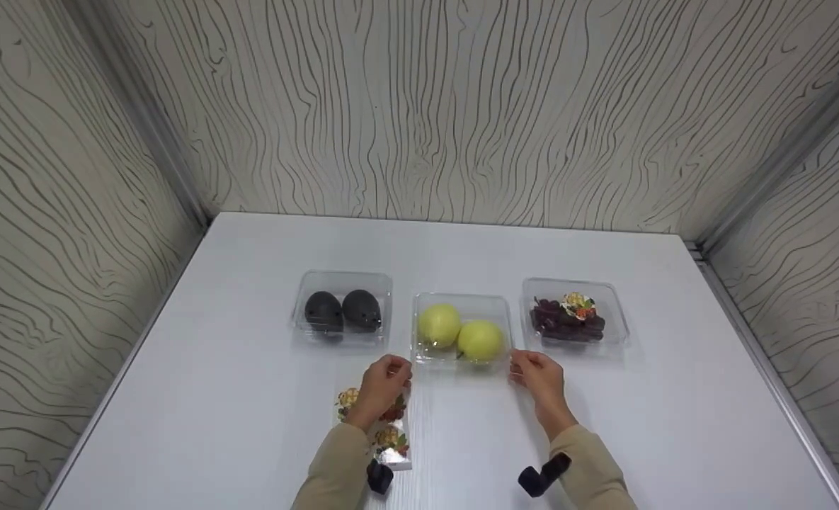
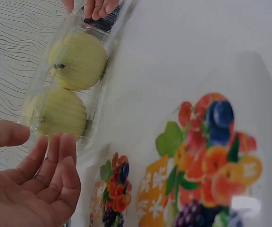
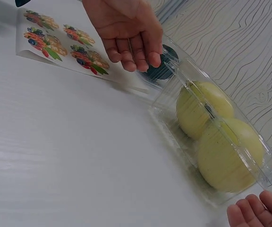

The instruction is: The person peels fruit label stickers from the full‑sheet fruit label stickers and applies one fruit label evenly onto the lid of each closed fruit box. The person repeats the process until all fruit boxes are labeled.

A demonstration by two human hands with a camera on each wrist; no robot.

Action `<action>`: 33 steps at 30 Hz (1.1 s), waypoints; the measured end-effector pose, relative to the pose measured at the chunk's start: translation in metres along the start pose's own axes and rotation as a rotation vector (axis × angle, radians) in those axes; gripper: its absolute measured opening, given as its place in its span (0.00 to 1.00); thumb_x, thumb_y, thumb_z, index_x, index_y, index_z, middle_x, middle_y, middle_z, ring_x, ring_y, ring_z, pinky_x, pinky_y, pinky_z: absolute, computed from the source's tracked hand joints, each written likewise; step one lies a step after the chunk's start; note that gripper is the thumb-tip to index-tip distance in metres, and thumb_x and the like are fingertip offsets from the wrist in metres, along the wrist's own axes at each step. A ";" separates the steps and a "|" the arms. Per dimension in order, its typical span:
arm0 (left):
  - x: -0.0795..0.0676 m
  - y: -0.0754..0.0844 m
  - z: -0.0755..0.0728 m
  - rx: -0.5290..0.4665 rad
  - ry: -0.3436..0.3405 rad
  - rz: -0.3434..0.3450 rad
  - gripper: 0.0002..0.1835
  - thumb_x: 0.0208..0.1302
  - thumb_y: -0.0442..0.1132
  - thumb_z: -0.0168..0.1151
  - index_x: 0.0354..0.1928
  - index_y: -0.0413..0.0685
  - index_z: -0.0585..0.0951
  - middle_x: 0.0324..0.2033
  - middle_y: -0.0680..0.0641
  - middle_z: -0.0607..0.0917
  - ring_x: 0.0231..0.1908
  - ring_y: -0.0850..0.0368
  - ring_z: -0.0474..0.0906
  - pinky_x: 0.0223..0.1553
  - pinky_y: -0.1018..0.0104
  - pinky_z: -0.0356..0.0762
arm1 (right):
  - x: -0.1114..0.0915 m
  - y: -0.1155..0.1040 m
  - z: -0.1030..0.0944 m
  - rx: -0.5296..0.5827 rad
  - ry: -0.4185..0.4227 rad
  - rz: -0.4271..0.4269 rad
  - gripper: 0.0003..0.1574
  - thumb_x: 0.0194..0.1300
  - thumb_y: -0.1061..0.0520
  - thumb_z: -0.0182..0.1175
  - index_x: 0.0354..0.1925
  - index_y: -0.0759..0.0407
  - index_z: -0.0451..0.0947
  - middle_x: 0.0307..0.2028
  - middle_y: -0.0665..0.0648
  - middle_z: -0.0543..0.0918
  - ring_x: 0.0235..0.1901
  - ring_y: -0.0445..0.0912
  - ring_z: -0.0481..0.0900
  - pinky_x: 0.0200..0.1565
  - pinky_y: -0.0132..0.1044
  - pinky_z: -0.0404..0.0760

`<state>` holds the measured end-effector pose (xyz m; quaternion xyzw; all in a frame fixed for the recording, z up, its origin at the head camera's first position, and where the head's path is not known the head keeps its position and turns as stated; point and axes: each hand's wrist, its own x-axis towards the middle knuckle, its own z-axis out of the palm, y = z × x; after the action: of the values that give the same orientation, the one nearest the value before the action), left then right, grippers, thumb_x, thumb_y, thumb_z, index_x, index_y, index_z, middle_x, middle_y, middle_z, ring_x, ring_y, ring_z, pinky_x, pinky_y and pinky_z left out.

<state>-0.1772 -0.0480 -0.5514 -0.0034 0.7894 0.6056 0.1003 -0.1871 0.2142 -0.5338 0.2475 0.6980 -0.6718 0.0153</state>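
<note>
While left hand (image 1: 384, 386) and right hand (image 1: 543, 379) flank the yellow-fruit box (image 1: 488, 308) | fingers (image 2: 70, 176) parted | sticker sheet (image 3: 74, 49): orange-backed characters (image 2: 154, 187), partly legible

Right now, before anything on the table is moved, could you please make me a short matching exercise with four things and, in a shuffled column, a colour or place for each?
Things:
1. Grapes
2. Sticker sheet
3. Oval fruits
4. Large round fruits

Colours and places, as the head view shows them:
A. Nearly black, in the left box
B. Yellow-green, in the middle box
C. On the table, partly hidden by the left hand
D. Dark purple, in the right box

Right pairs: 1-D, 2-C, 3-A, 4-B
</note>
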 end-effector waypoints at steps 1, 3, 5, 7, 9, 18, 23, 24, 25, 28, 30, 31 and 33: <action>-0.001 -0.001 -0.002 0.016 0.009 0.011 0.15 0.69 0.40 0.52 0.45 0.33 0.77 0.37 0.38 0.84 0.37 0.53 0.82 0.39 0.64 0.81 | 0.001 -0.001 0.001 -0.006 0.001 0.002 0.21 0.66 0.56 0.58 0.49 0.73 0.74 0.31 0.52 0.85 0.31 0.38 0.81 0.38 0.28 0.83; -0.002 -0.002 -0.007 0.056 0.029 0.040 0.14 0.69 0.40 0.52 0.45 0.33 0.77 0.37 0.38 0.84 0.37 0.54 0.82 0.39 0.64 0.80 | 0.003 -0.003 0.002 -0.011 0.003 0.009 0.23 0.66 0.55 0.58 0.52 0.73 0.73 0.32 0.52 0.85 0.32 0.38 0.81 0.41 0.30 0.83; -0.004 -0.004 -0.012 0.103 0.055 0.066 0.13 0.69 0.39 0.53 0.43 0.34 0.78 0.36 0.39 0.84 0.35 0.57 0.79 0.38 0.66 0.78 | 0.005 -0.004 0.003 -0.020 0.008 0.023 0.26 0.67 0.53 0.58 0.54 0.73 0.73 0.34 0.54 0.85 0.34 0.39 0.81 0.45 0.32 0.84; -0.005 -0.007 -0.017 0.120 0.070 0.066 0.13 0.70 0.39 0.53 0.43 0.34 0.78 0.35 0.39 0.84 0.33 0.59 0.77 0.36 0.66 0.76 | 0.006 -0.006 0.003 -0.026 0.007 0.034 0.29 0.67 0.52 0.58 0.55 0.73 0.72 0.37 0.56 0.85 0.35 0.39 0.81 0.49 0.35 0.83; -0.005 -0.010 -0.021 0.130 0.086 0.060 0.12 0.69 0.38 0.53 0.43 0.34 0.78 0.34 0.40 0.83 0.31 0.60 0.76 0.35 0.67 0.75 | 0.008 -0.007 0.004 -0.034 0.009 0.043 0.30 0.67 0.51 0.58 0.57 0.73 0.72 0.40 0.57 0.85 0.37 0.40 0.81 0.52 0.37 0.83; -0.004 -0.023 -0.041 0.167 0.175 0.077 0.11 0.69 0.37 0.53 0.42 0.35 0.80 0.33 0.39 0.86 0.33 0.57 0.80 0.35 0.68 0.78 | 0.013 -0.008 0.011 -0.053 -0.023 0.045 0.34 0.69 0.47 0.54 0.63 0.70 0.68 0.59 0.67 0.74 0.62 0.56 0.72 0.66 0.46 0.73; -0.004 -0.027 -0.048 0.137 0.213 0.044 0.11 0.69 0.36 0.53 0.42 0.35 0.80 0.32 0.39 0.85 0.31 0.57 0.80 0.31 0.71 0.77 | 0.017 -0.006 0.015 -0.054 -0.033 0.032 0.34 0.69 0.46 0.55 0.63 0.68 0.68 0.64 0.69 0.71 0.65 0.57 0.70 0.67 0.47 0.71; -0.005 -0.027 -0.049 0.131 0.221 0.032 0.10 0.69 0.36 0.53 0.42 0.36 0.80 0.32 0.39 0.85 0.30 0.58 0.80 0.31 0.71 0.77 | 0.017 -0.005 0.015 -0.055 -0.032 0.028 0.34 0.69 0.46 0.55 0.63 0.68 0.69 0.64 0.68 0.72 0.64 0.56 0.71 0.67 0.47 0.72; -0.005 -0.028 -0.050 0.128 0.228 0.029 0.11 0.69 0.36 0.53 0.42 0.36 0.80 0.32 0.39 0.85 0.30 0.59 0.79 0.31 0.72 0.76 | 0.017 -0.005 0.016 -0.059 -0.032 0.025 0.34 0.69 0.46 0.55 0.63 0.67 0.69 0.64 0.68 0.73 0.63 0.55 0.73 0.66 0.46 0.72; -0.006 -0.029 -0.052 0.113 0.247 0.016 0.11 0.69 0.36 0.53 0.43 0.35 0.80 0.31 0.39 0.84 0.29 0.60 0.78 0.30 0.72 0.76 | 0.016 -0.004 0.015 -0.053 -0.025 0.007 0.33 0.69 0.46 0.56 0.62 0.68 0.70 0.60 0.66 0.77 0.55 0.47 0.80 0.64 0.44 0.75; -0.007 -0.028 -0.053 0.106 0.260 0.017 0.12 0.70 0.36 0.53 0.43 0.34 0.80 0.31 0.38 0.84 0.28 0.61 0.78 0.29 0.73 0.76 | 0.016 -0.003 0.015 -0.052 -0.018 -0.006 0.32 0.68 0.47 0.57 0.61 0.68 0.71 0.55 0.63 0.82 0.48 0.40 0.81 0.61 0.42 0.77; -0.007 -0.027 -0.054 0.094 0.264 0.014 0.12 0.70 0.36 0.52 0.43 0.33 0.80 0.31 0.38 0.84 0.28 0.60 0.78 0.29 0.73 0.76 | 0.016 -0.003 0.014 -0.052 -0.015 -0.012 0.32 0.68 0.47 0.58 0.61 0.68 0.71 0.53 0.61 0.83 0.45 0.37 0.81 0.60 0.41 0.78; -0.008 -0.026 -0.055 0.078 0.276 0.012 0.12 0.70 0.35 0.52 0.44 0.33 0.80 0.31 0.37 0.84 0.28 0.60 0.78 0.28 0.73 0.75 | 0.016 -0.003 0.013 -0.046 -0.015 -0.019 0.33 0.68 0.47 0.58 0.61 0.69 0.71 0.52 0.59 0.84 0.43 0.34 0.80 0.59 0.39 0.79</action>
<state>-0.1746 -0.1080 -0.5613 -0.0778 0.8186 0.5690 -0.0127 -0.2060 0.2067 -0.5380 0.2355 0.7155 -0.6574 0.0200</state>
